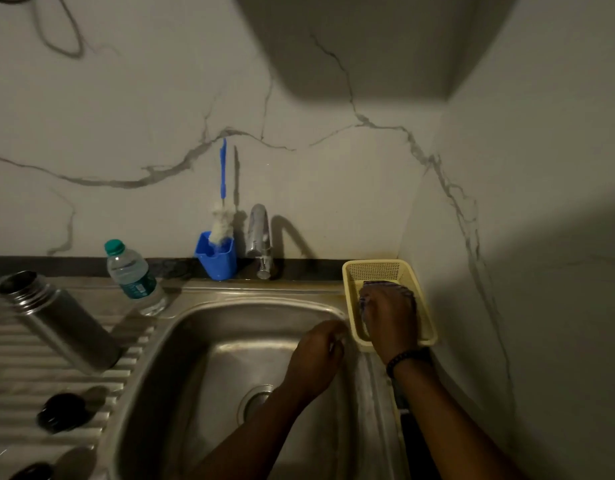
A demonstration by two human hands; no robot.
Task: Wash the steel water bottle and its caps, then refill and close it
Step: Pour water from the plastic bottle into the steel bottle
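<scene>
steel sink [181,341] fills the lower middle, its ribbed drainboard [29,368] running off to the left. on that board the bottle [56,320] stands open-mouthed and uncapped, tilted in this wide view, with two dark caps [61,412] lying nearer the camera, one partly cut off at the bottom edge. a yellow basket [420,306] sits at the sink's right rim against the wall. behind the basin are the tap [259,233], a blue holder [217,261] with a brush [222,216] standing in it, and a small plastic water bottle [131,275] with a green cap. the right hand [389,317] is down in the basket, fingers curled on what looks like a scrubber [385,284]; the left hand [316,355] hovers over the basin's right edge, fingers loosely bent, and whether it holds anything i cannot tell. no water is seen running. this looks like the start of the washing step, fetching the scrubber. the next move likely calls for lifting it clear of the basket, reaching well across to the bottle or a cap, and opening the tap.
</scene>
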